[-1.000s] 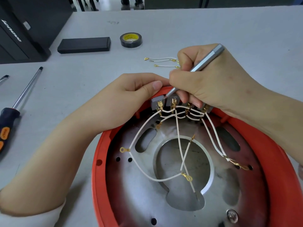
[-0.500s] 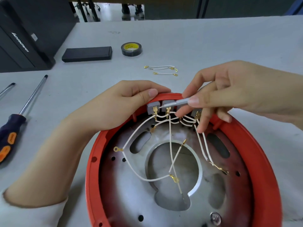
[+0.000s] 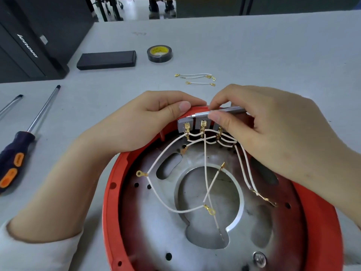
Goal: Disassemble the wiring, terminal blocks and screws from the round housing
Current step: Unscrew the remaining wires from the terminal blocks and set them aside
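Pinching a slim grey driver [image 3: 220,112] between thumb and forefinger, the right hand [image 3: 273,137] lay above the terminal blocks [image 3: 195,123]. Left hand [image 3: 140,122] gripped the red housing [image 3: 117,188] rim, fingers curled over it.

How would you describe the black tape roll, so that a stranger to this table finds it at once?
Start from the red round housing and look across the grey table to its far side. Beyond the loose white wires lies the black tape roll, flat, right of a long black box. It alone is a ring, with a yellow inner core.
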Demonstrator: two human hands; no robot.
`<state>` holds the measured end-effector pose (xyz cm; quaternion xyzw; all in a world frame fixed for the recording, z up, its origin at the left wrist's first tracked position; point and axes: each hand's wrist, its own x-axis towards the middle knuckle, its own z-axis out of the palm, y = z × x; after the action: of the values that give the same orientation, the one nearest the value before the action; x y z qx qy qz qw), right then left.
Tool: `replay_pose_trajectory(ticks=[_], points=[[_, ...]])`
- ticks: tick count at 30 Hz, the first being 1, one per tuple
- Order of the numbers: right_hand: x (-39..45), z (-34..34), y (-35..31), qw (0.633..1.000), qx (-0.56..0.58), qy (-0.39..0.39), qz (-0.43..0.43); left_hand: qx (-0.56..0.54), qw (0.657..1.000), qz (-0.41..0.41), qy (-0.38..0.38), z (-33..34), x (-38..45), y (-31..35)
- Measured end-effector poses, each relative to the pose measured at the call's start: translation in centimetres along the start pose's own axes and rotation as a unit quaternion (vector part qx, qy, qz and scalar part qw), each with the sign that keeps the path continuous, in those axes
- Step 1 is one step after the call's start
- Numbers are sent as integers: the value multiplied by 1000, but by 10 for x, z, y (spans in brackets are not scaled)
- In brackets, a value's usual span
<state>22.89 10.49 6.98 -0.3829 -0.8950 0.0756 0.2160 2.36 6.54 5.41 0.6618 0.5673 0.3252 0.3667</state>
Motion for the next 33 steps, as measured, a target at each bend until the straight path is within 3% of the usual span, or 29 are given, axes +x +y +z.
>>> replay_pose_trajectory(ticks=[6, 33], points=[[-4, 3, -2, 999, -8, 44, 9, -13, 1000, 0, 6, 1, 0, -2], [-1, 6, -3, 999, -22, 44, -8, -25, 1000, 1, 6, 1, 1, -3]])
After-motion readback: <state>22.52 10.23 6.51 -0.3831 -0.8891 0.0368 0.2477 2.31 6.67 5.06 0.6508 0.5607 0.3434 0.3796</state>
